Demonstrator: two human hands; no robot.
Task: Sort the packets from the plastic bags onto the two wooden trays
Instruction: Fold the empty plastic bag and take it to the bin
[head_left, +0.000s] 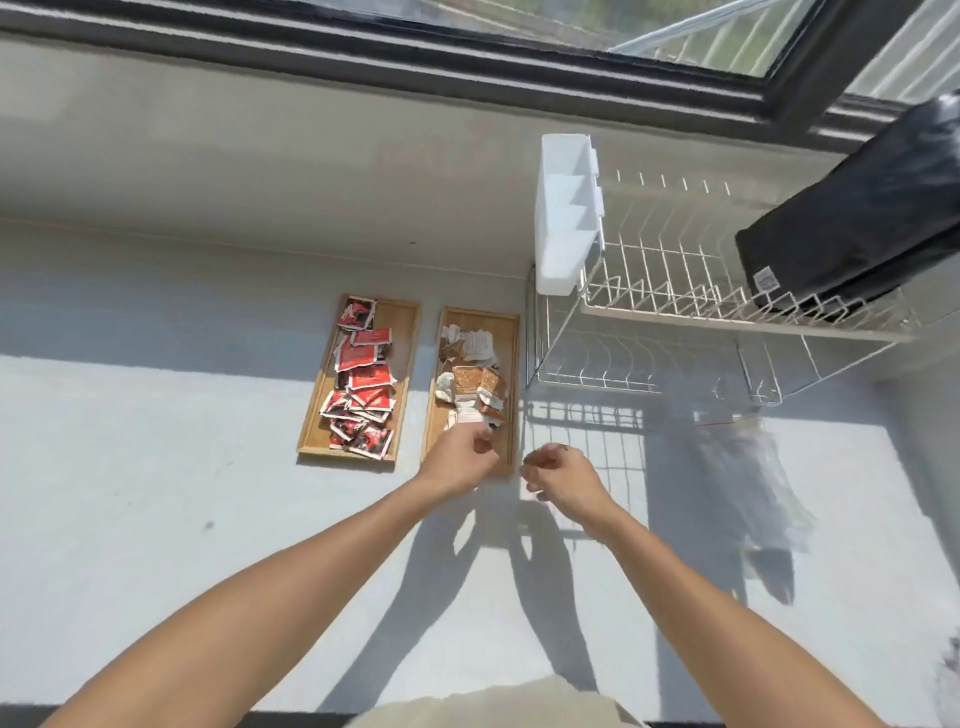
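Two wooden trays lie side by side on the white counter. The left tray holds several red packets. The right tray holds several brown and white packets. My left hand hovers over the near end of the right tray, fingers closed on a pale packet at its tip. My right hand hangs just right of that tray with its fingers loosely curled and nothing visible in it. A clear plastic bag lies crumpled on the counter to the right.
A white wire dish rack stands right of the trays, with a white cutlery holder on its left end and a black item on top. A window runs along the back wall.
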